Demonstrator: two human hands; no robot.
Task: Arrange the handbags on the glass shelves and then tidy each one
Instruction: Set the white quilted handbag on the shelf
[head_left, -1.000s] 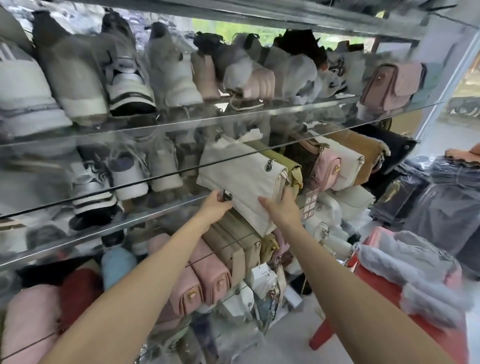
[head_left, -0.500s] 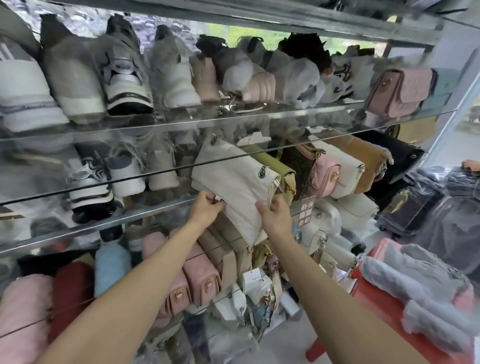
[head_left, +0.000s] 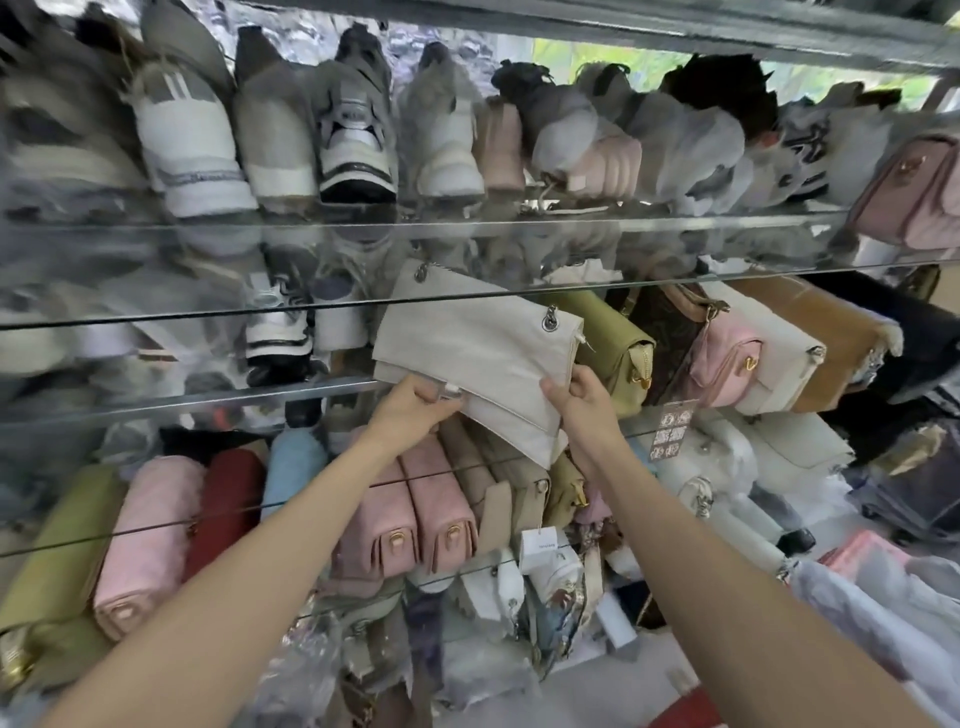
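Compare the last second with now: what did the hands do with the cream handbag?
The cream handbag was pushed left and further onto the middle glass shelf, settling beside the olive bag. Left hand and right hand kept gripping its lower edge throughout. The neighbouring bags and shoes stayed put.

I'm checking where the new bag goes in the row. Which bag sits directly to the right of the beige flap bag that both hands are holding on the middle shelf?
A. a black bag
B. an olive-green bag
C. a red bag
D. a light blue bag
B: the olive-green bag stands right against the beige flap bag, which the left hand and right hand grip along its lower edge.
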